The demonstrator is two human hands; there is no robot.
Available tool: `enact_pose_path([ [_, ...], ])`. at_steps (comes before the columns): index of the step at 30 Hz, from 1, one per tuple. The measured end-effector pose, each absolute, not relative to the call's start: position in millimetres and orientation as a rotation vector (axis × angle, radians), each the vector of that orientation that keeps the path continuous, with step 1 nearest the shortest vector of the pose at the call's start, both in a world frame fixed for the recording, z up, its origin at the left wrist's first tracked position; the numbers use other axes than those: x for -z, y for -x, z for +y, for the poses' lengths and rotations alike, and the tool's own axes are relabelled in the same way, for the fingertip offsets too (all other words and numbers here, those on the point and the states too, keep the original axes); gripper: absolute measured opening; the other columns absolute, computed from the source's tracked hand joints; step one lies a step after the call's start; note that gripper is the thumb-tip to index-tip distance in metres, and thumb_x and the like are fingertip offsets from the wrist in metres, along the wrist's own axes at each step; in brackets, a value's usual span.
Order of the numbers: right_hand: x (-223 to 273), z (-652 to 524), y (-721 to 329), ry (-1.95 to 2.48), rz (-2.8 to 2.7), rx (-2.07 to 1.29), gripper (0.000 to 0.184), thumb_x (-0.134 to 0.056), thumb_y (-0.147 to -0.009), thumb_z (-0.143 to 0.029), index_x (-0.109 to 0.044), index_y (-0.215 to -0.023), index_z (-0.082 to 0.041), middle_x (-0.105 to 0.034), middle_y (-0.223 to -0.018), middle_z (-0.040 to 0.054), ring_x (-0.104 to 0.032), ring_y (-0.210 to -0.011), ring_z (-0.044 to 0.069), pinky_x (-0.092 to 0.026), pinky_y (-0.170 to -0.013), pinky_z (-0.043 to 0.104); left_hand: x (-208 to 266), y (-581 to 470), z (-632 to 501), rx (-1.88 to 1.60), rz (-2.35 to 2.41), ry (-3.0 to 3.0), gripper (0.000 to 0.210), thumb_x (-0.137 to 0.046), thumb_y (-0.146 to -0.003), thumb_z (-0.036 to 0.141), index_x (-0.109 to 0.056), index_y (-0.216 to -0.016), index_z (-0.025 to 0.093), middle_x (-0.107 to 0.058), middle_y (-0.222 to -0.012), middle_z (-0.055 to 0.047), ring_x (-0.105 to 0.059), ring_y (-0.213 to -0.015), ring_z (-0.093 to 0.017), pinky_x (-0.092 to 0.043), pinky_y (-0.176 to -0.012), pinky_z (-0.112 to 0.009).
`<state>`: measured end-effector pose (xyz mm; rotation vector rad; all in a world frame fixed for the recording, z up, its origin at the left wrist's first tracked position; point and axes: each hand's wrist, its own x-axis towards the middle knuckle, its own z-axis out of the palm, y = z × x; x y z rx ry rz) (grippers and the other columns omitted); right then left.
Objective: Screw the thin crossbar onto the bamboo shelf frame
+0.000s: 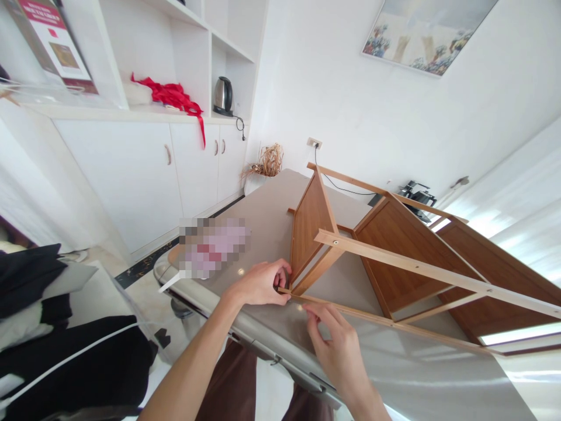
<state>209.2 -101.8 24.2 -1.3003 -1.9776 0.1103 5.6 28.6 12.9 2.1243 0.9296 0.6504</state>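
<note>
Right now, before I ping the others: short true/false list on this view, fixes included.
1. The left hand grips an end of the wooden rack. True.
2. The right hand wields a screwdriver. False: it is bare, and no screwdriver shows there.
3. The kettle stands in the white shelving. True.
4. The red ribbon lies on the table. False: it is in the shelving, with one end hanging over the edge.
5. A plug sits in the wall socket. True.

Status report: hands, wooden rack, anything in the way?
Left hand gripping wooden rack at near corner. Right hand close by, contact unclear. Rack on its side on table. Blurred pinkish item beyond left hand, apart from rack.
</note>
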Motion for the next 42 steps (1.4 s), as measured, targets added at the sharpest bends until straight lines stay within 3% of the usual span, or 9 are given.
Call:
enact_pose_path([
  [3, -25.0, -103.1, -208.1, 1.308, -1.904, -0.164, 0.023, -0.048, -0.099, -0.014, -0.068, -0.106, -0.024, -0.07, -0.094, 0.0049, -0.07, -0.082, 0.015, -0.057, -0.067, 0.021, -11.9, -6.0, 29.1, -0.649, 0.926, -2.125, 0.043, -0.074, -0.068, 0.029, -0.055, -0.106, 0.026, -0.069, -0.081, 0.006, -0.063, -0.073, -0.016, -0.043, -0.07, -0.027],
  [7, -29.2, -102.3, -204.3, 1.313, -1.873, -0.18, 0.022, -0.049, -0.098, -0.015, -0.069, -0.095, -0.023, -0.072, -0.09, 0.0044, -0.071, -0.081, 0.016, -0.058, -0.071, 0.023, -12.3, -6.2, 29.3, -0.656, 0.926, -2.125, 0.042, -0.074, -0.069, 0.029, -0.054, -0.105, 0.025, -0.069, -0.081, 0.006, -0.062, -0.073, -0.015, -0.043, -0.069, -0.026],
  [19, -11.3, -97.8, -200.9, 1.384, -1.846, -0.225, 0.019, -0.055, -0.1, -0.026, -0.073, -0.105, -0.023, -0.076, -0.096, 0.0048, -0.074, -0.083, 0.017, -0.059, -0.077, 0.024, -10.2, -5.8, 29.7, -0.664, 0.924, -2.141, 0.042, -0.074, -0.069, 0.03, -0.054, -0.106, 0.026, -0.069, -0.082, 0.007, -0.062, -0.072, -0.014, -0.043, -0.07, -0.026],
  [23, -10.4, -93.2, -196.0, 1.381, -1.816, -0.296, 0.019, -0.057, -0.1, -0.029, -0.075, -0.096, -0.023, -0.075, -0.092, 0.005, -0.073, -0.082, 0.017, -0.057, -0.074, 0.024, -8.6, -5.9, 29.9, -0.671, 0.919, -2.139, 0.042, -0.074, -0.07, 0.03, -0.055, -0.107, 0.026, -0.069, -0.081, 0.007, -0.063, -0.072, -0.015, -0.044, -0.071, -0.027],
  [31, -4.6, -88.5, -191.2, 1.541, -1.756, -0.365, 0.017, -0.063, -0.096, -0.033, -0.072, -0.087, -0.023, -0.07, -0.074, -0.0009, -0.061, -0.059, 0.014, -0.047, -0.059, 0.024, -10.1, -6.5, 29.9, -0.67, 0.935, -2.135, 0.042, -0.074, -0.069, 0.03, -0.056, -0.106, 0.025, -0.069, -0.082, 0.006, -0.064, -0.073, -0.016, -0.045, -0.072, -0.028],
  [42, -2.5, -87.1, -185.4, 1.5, -1.777, -0.316, 0.019, -0.06, -0.097, -0.031, -0.072, -0.085, -0.022, -0.072, -0.077, -0.0002, -0.063, -0.064, 0.014, -0.049, -0.063, 0.023, -14.4, -7.2, 28.9, -0.656, 0.929, -2.116, 0.041, -0.075, -0.069, 0.03, -0.056, -0.105, 0.025, -0.069, -0.081, 0.005, -0.063, -0.073, -0.016, -0.045, -0.071, -0.027],
])
